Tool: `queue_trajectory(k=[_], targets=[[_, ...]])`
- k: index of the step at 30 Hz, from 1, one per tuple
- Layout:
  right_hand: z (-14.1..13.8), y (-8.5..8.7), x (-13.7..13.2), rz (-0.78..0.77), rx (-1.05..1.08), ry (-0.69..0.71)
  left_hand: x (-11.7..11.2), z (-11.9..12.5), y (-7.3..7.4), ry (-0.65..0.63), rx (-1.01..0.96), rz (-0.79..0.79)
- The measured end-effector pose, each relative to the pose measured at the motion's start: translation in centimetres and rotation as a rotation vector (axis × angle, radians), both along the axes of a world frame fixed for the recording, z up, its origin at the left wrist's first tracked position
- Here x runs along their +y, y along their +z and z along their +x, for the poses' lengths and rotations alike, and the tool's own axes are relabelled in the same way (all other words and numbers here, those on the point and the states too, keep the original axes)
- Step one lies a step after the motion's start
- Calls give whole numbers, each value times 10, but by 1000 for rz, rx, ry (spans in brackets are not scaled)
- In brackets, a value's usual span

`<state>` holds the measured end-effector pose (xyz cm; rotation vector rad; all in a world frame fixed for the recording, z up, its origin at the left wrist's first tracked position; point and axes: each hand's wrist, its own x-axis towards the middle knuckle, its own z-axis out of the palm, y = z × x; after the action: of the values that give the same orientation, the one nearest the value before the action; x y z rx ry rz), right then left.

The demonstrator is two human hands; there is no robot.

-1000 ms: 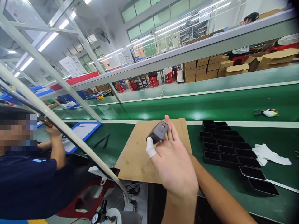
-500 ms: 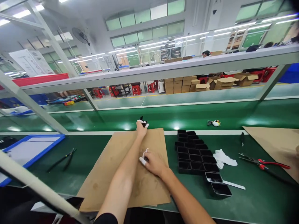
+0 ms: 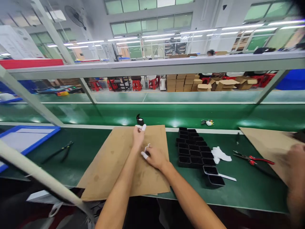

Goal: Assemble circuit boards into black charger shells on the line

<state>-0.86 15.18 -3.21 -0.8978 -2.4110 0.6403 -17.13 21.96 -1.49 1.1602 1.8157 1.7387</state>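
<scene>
My left hand point(image 3: 138, 136) reaches over the far edge of a brown cardboard sheet point(image 3: 105, 171), with white covers on its fingertips. Its thumb and finger are apart. Just past them, a small black case point(image 3: 140, 121) with its lid raised rests on the green belt point(image 3: 114, 114). Nearer to me, my right hand point(image 3: 154, 156) is curled low over the cardboard, also with white fingertip covers. Whatever lies within its fingers is hidden. To its right stand several small black open boxes point(image 3: 195, 153), packed in rows.
A white strip point(image 3: 227, 176) lies by the nearest black boxes. Beyond it are a crumpled white cloth point(image 3: 221, 154) and red-handled pliers point(image 3: 254, 159). Another person's blurred hand point(image 3: 295, 162) is at the right. Dark cutters point(image 3: 58, 152) and a blue-rimmed tray point(image 3: 30, 135) are left.
My left hand has let go of the black case and drawn back slightly, leaving it on the belt. Another person's hand has come further in from the right. The view has shifted.
</scene>
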Motion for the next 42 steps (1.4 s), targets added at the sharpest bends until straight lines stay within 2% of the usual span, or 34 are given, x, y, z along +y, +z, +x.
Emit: queue_trajectory(k=[3, 7, 15, 22, 26, 30, 35, 42], targets=[[-1, 1, -2, 41, -40, -27, -26, 17, -17, -110, -31, -8], [-3, 2, -1, 37, -39, -73, -31, 20, -31, -175, -116, -27], [-3, 5, -1, -49, 54, -101, -30, 17, -25, -236, -149, -52], [-5, -9, 5, -168, 193, -145, -20, 13, -26, -321, -206, -102], [-5, -9, 8, -192, 291, -229, -13, 19, -33, -271, -195, -67], [0, -4, 9, -110, 353, -311, -15, 25, -39, -207, -174, -5], [-1, -4, 11, -54, 351, -351, -20, 24, -40, -210, -128, 2], [1, -3, 9, -101, 317, -450, -22, 21, -41, -179, -53, -12]])
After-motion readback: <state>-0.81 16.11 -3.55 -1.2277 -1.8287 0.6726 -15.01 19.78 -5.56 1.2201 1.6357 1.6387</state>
